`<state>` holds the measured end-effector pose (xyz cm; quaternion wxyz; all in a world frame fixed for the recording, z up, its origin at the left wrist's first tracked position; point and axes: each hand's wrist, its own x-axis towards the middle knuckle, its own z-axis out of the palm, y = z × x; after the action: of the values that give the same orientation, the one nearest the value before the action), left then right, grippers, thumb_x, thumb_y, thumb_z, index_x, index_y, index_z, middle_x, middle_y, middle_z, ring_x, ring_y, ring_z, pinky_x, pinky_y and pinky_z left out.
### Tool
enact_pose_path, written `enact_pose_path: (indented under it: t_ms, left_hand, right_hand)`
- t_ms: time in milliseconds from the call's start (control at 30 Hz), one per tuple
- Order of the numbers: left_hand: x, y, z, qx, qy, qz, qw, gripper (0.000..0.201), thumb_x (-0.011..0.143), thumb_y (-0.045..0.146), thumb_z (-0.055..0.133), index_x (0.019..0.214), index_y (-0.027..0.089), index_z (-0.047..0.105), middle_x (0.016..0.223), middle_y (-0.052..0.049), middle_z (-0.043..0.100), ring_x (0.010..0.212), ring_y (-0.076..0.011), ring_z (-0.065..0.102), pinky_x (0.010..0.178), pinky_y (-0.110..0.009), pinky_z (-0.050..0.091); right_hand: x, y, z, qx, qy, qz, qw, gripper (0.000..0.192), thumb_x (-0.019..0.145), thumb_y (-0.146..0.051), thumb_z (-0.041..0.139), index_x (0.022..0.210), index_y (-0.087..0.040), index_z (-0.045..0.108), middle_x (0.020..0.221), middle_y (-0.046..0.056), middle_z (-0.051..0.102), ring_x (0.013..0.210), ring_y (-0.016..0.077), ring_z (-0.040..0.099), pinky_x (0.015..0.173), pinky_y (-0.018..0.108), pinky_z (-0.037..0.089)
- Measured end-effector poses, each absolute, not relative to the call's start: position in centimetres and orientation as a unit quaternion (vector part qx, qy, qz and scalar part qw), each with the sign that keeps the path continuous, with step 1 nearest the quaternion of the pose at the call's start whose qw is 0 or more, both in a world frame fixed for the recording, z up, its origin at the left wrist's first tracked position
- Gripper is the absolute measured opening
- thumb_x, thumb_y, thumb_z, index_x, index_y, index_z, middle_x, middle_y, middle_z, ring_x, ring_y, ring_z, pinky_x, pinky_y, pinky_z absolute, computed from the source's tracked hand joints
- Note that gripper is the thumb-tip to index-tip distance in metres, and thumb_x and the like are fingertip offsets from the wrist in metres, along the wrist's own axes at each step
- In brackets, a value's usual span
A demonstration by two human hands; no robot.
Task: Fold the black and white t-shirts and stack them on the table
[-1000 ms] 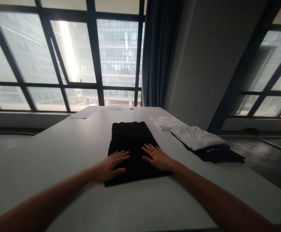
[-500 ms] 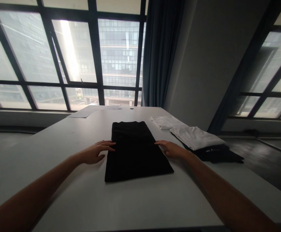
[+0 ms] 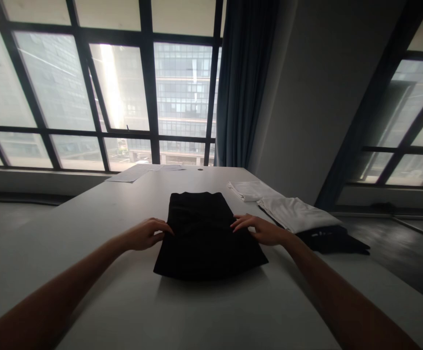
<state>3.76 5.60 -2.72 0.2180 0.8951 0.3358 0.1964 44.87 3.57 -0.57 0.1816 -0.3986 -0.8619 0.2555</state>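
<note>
Folded black cloth [image 3: 206, 233] is seen in the middle of the pale counter [image 3: 124, 291], its near edge slightly raised so that a shadow is cast beneath it; the left hand [image 3: 147, 234] is placed at its left edge and the right hand [image 3: 260, 229] at its right edge, both with fingers curled onto the cloth, though it cannot be told whether the edges are actually pinched or merely touched; neither hand is closed into a fist.

To the right and farther off, a white folded garment [image 3: 295, 214] is laid over a dark garment [image 3: 337, 240], and a smaller white folded piece [image 3: 249, 189] is set just beyond them; sheets of paper [image 3: 131, 173] are seen at the far left of the counter, near the window (bright, with buildings outside).

For the handling in hand to be done well, it is judged that both side edges should be gripped evenly and at the same level, so that the layers are kept aligned; the cloth should be supported along its full width, since thin folded fabric is likely to sag or slip apart; any movement is best kept low and slow, well apart from the pile at the right.
</note>
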Motion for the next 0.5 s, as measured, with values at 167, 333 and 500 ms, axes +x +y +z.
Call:
enact_pose_path:
  t_ms: [167, 333, 500]
  left_hand:
    - [3.7, 6.4, -1.1, 0.790, 0.379, 0.315, 0.365, 0.050, 0.074, 0.066, 0.065, 0.085, 0.018, 0.074, 0.076, -0.006, 0.071, 0.073, -0.0239, 0.064, 0.070, -0.036, 0.052]
    - [4.6, 9.2, -3.9, 0.606, 0.497, 0.413, 0.464, 0.080, 0.068, 0.078, 0.064, 0.116, 0.014, 0.063, 0.081, -0.004, 0.067, 0.066, -0.0184, 0.063, 0.064, -0.034, 0.051]
    - [4.3, 9.9, -6.2, 0.621, 0.515, 0.371, 0.459, 0.100, 0.055, 0.054, 0.086, 0.139, 0.017, 0.045, 0.077, 0.001, 0.063, 0.058, -0.0118, 0.053, 0.055, -0.027, 0.043]
  right_hand:
    - [44.2, 4.7, 0.3, -0.411, -0.810, 0.298, 0.294, 0.051, 0.082, -0.064, 0.060, 0.101, -0.019, 0.073, 0.101, 0.009, 0.072, 0.099, 0.0296, 0.065, 0.091, 0.042, 0.050]
    - [42.0, 8.7, -3.4, -0.558, -0.658, 0.285, 0.419, 0.064, 0.089, -0.069, 0.043, 0.122, -0.017, 0.060, 0.096, 0.009, 0.070, 0.090, 0.0252, 0.065, 0.080, 0.038, 0.052]
    - [41.2, 9.5, -5.9, -0.581, -0.682, 0.281, 0.343, 0.052, 0.083, -0.044, 0.065, 0.127, -0.018, 0.057, 0.110, 0.011, 0.069, 0.106, 0.0269, 0.063, 0.092, 0.039, 0.048]
